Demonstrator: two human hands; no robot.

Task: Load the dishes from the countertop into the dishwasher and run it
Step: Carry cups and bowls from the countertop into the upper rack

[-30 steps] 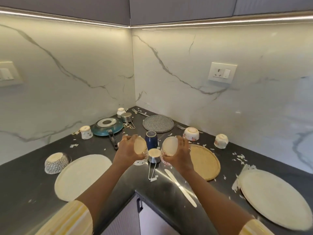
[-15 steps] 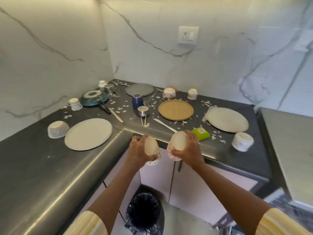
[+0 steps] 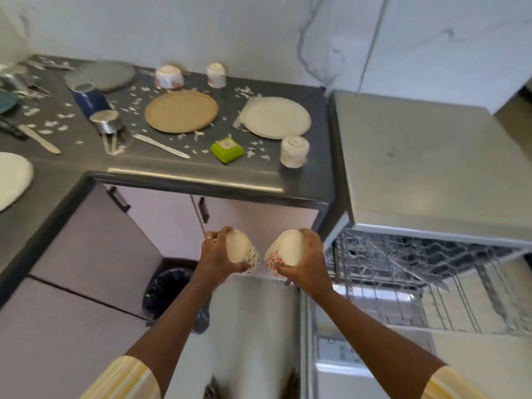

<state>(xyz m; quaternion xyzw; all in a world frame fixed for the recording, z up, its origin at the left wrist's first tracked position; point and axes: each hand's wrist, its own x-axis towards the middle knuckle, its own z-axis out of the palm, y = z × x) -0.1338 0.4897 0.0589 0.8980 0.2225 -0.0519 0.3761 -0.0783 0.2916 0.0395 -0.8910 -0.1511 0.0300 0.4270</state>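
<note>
Below countertop edge (image 3: 201, 182), my left hand (image 3: 217, 254) clamped dotted cup (image 3: 241, 250), right hand (image 3: 306, 259) clamped red-patterned cup (image 3: 283, 251); open dishwasher rack (image 3: 403, 272) at 3 o'clock, clear floor between.

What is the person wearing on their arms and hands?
Both arms are bare from the hands back to sleeves near the elbows. The left sleeve and right sleeve are pale yellow with lighter stripes. The left hand has a thin ring on one finger. No ring can be made out on the right hand. No gloves or watch show.
</note>
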